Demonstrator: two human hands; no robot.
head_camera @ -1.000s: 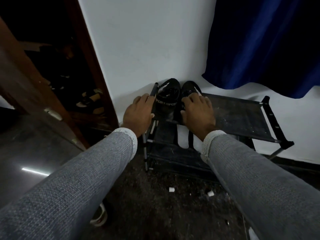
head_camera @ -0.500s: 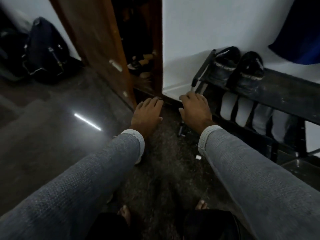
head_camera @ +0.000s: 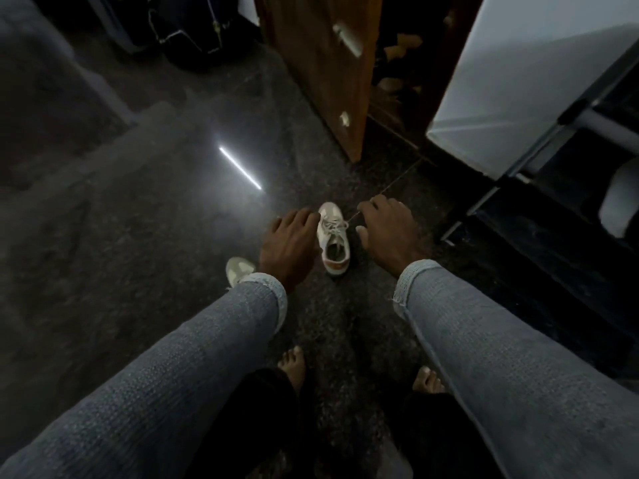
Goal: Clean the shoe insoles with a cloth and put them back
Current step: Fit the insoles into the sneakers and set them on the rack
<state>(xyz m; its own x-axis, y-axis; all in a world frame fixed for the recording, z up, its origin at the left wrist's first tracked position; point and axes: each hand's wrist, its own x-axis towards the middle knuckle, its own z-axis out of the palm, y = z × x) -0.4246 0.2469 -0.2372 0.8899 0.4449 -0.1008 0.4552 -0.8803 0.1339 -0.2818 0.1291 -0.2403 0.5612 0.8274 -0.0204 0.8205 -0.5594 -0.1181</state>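
In the head view, a white laced shoe (head_camera: 332, 240) is seen standing on the dark speckled floor (head_camera: 145, 236) at the centre of the frame, with a second pale shoe (head_camera: 238, 269) partly hidden behind the left sleeve just to its lower left. The left hand (head_camera: 288, 245) and the right hand (head_camera: 387, 233) are held either side of the laced shoe, fingers spread and relaxed, nothing being gripped; a wooden door (head_camera: 321, 63) is seen at upper centre

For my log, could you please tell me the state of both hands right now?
Left hand: open, holding nothing, above the floor beside the white shoe.
Right hand: open, holding nothing.
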